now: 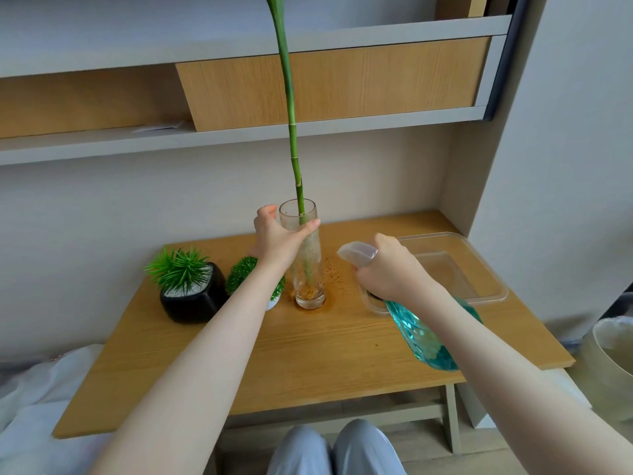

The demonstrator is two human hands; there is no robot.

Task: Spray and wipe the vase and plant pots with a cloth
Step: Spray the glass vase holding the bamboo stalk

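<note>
A tall clear glass vase (308,269) with one long green bamboo stalk (293,132) stands on the wooden table (308,354). My left hand (277,234) grips the vase near its rim, thumb in front. My right hand (390,265) holds a teal spray bottle (424,337) by its neck, the white nozzle (356,252) pointing at the vase. Small droplets speckle the table (334,269) between nozzle and vase. To the left sit a black pot with a spiky green plant (191,296) and a small white pot with a round green plant (245,272), partly hidden by my left forearm. No cloth is visible.
A clear plastic tray (479,265) lies on the table's right side behind my right hand. Shelves (239,135) hang above the table. A pale bin (613,358) stands at the right, white fabric (41,389) at the left. My knees (332,447) are under the front edge.
</note>
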